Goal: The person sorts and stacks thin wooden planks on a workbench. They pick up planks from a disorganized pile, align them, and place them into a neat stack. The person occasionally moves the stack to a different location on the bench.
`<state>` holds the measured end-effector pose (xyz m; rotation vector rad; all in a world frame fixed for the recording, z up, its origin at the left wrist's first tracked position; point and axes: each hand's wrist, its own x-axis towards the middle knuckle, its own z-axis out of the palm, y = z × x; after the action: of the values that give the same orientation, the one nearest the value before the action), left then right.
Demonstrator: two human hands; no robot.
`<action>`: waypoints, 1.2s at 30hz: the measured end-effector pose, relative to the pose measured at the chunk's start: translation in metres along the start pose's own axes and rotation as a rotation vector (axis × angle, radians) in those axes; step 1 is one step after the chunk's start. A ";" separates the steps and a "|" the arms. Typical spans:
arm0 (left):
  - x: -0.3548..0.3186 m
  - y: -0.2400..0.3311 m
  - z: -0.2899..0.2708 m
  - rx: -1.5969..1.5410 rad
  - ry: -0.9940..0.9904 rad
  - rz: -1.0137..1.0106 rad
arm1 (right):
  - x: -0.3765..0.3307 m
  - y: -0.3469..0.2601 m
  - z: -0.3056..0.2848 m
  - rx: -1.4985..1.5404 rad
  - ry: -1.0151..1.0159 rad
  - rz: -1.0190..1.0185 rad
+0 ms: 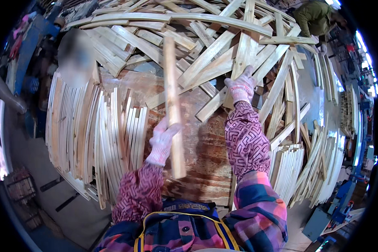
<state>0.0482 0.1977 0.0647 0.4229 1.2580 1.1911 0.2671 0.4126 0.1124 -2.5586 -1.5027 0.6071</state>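
My left hand (163, 140), in a pale knit glove, is closed around a wooden strip (171, 88). The strip stands lengthwise before me, its near end reaching past my wrist, and is slightly blurred. Farther off to the right, my right hand (242, 86), gloved alike, lies across a wide wooden board (245, 50) in the loose pile. Its thumb is at the board's left side and its fingers are over the top, so it appears to grip the board; the underside of that grip is hidden. Crossed loose boards (210, 69) lie around this hand.
Stacked strips (67, 122) stand in rows at the left, with more stacked strips (287, 168) at the right. Between them is a worn wooden tabletop (201, 155). A person with a blurred head (76, 59) is at the left; another in a green jacket (313, 19) bends at the far right.
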 end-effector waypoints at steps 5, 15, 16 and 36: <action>-0.083 -0.029 -0.112 0.819 0.316 0.357 | -0.043 0.042 0.008 1.084 -0.468 -0.122; -0.170 -0.063 -0.193 1.554 0.678 0.262 | -0.251 0.177 0.082 2.020 -1.180 0.114; -0.171 -0.061 -0.194 1.538 0.646 0.301 | -0.251 0.190 0.083 1.968 -1.129 0.066; -0.207 -0.066 -0.153 0.859 0.237 0.397 | -0.322 0.140 0.135 0.767 -0.434 -0.124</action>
<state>-0.0267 -0.0574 0.0644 1.2313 1.9359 0.9830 0.1896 0.0521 0.0386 -1.8002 -1.1723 1.4487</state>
